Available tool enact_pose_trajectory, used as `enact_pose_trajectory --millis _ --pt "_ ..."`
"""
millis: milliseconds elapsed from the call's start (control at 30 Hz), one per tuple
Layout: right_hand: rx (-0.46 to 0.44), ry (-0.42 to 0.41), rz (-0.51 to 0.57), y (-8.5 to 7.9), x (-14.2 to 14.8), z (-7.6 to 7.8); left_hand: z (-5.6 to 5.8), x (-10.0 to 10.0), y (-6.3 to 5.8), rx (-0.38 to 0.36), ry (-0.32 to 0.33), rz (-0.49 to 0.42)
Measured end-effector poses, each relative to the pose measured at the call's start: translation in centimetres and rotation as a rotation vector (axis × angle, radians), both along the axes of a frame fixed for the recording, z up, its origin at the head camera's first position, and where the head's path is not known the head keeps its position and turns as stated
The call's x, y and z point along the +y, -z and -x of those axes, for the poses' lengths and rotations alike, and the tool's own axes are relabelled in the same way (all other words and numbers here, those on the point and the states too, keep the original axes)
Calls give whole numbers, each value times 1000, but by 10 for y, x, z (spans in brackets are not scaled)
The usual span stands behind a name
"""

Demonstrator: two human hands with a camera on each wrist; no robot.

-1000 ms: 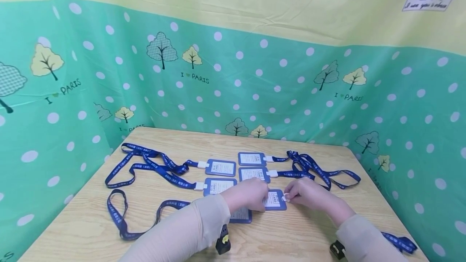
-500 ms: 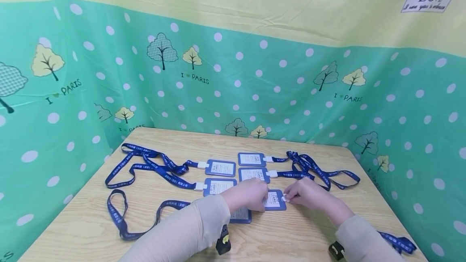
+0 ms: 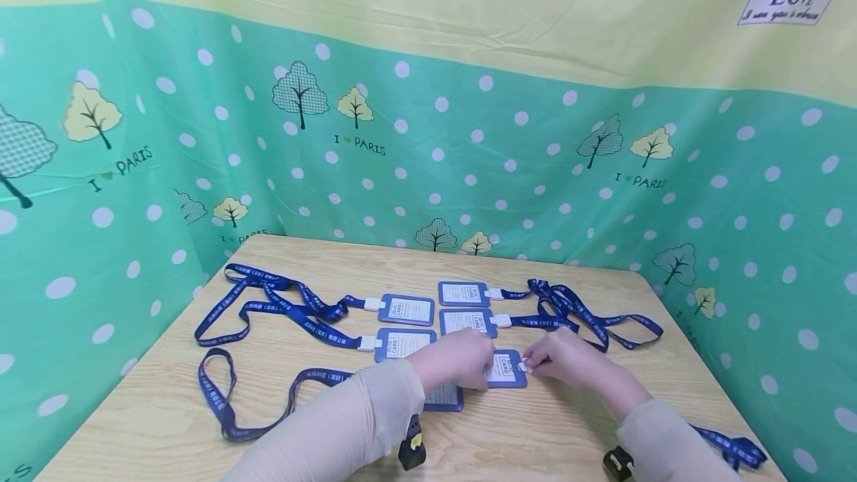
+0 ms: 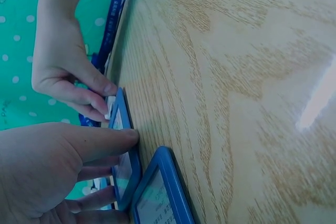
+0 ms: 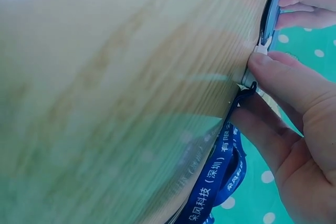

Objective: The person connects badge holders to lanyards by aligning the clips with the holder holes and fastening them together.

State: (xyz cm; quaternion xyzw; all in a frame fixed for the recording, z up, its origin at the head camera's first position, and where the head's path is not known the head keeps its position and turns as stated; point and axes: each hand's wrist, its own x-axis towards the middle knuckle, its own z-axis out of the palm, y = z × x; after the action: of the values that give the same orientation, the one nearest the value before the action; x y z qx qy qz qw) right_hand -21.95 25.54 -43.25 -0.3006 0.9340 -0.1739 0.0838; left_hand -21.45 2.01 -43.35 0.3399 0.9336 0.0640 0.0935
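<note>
In the head view a blue badge holder [image 3: 506,369] with a printed card lies at the front of the right column. My left hand [image 3: 469,359] grips it by its long edges; in the left wrist view the thumb presses the near blue rim [image 4: 135,166] and the fingers are on the far side. My right hand [image 3: 569,359] pinches the white clip [image 5: 260,49] at the holder's end between thumb and fingers. From that clip a navy lanyard [image 5: 215,177] with white lettering runs off. Another badge holder [image 3: 443,396] sits end to end with the held one, partly covered by my left forearm.
Two badge holders [image 3: 406,309] lie behind on the left, their lanyards [image 3: 294,311] looped over the table [image 3: 535,437]. Two more [image 3: 463,293] lie at the back right with tangled lanyards [image 3: 576,311]. A lanyard loop [image 3: 228,411] is front left. Patterned curtain [image 3: 428,132] surrounds the table.
</note>
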Motion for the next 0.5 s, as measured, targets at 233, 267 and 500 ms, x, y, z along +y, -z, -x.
enact_pose_trajectory --millis 233,267,500 --pt "0 37 -3 0 -2 -2 -1 0 -3 0 1 -6" --pt "2 38 -2 0 -2 -3 -1 0 -2 -1 -5 -5" --pt "17 73 -7 1 -5 -6 -2 0 -3 -3 -11 -4"
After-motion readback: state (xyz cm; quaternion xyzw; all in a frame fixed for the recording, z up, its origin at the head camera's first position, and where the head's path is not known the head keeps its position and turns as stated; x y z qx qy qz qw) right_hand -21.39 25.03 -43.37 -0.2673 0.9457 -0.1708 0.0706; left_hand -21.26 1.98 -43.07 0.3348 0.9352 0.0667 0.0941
